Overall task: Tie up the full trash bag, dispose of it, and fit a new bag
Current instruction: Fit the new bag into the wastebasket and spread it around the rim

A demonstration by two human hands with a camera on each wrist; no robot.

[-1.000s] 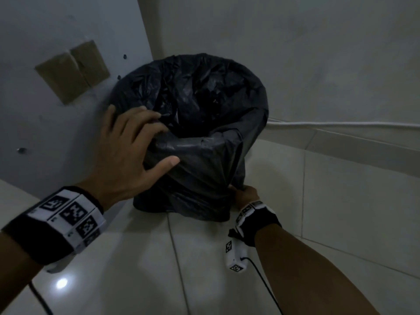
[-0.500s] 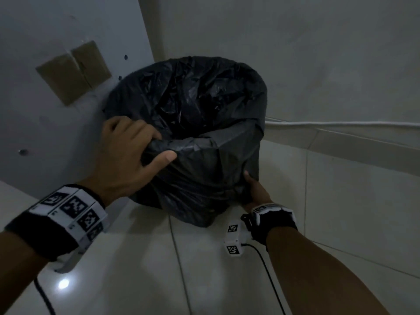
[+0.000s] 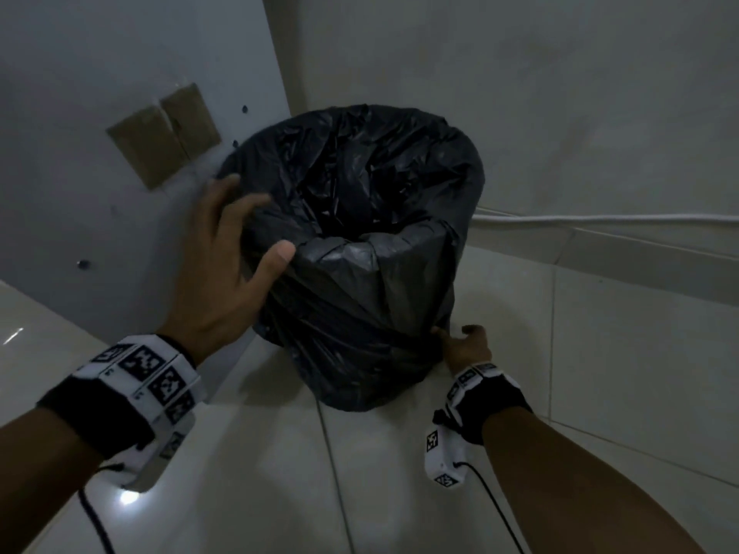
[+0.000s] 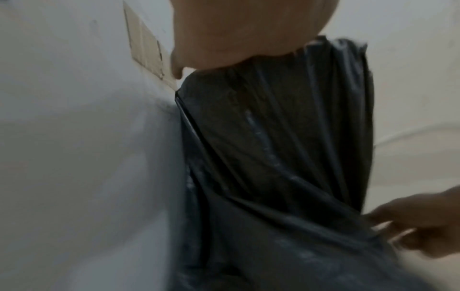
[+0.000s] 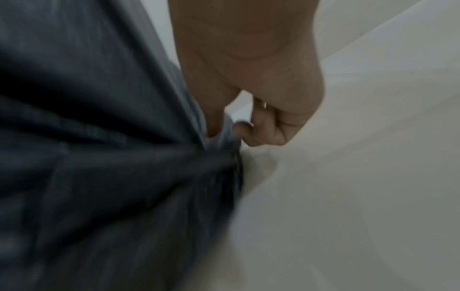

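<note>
A black trash bag (image 3: 360, 273) lines a round bin in the corner, its top folded down over the outside. My left hand (image 3: 232, 249) lies over the bin's left rim with fingers spread and the thumb on the front fold. In the left wrist view the palm (image 4: 248, 29) sits at the top above the bag's draped side (image 4: 273, 157). My right hand (image 3: 460, 341) is low at the bin's right side. There it pinches the bag's lower hem (image 5: 219, 137) between thumb and forefinger (image 5: 224, 128). The bin itself is hidden under the bag.
The bin stands on pale floor tiles (image 3: 400, 493) against two walls. Two brown taped patches (image 3: 164, 133) are on the left wall. A white cable (image 3: 600, 219) runs along the right wall's base.
My left hand's fingers have uncurled from the front fold and spread over the left rim. My right hand has slid rightward along the bag's lower hem.
</note>
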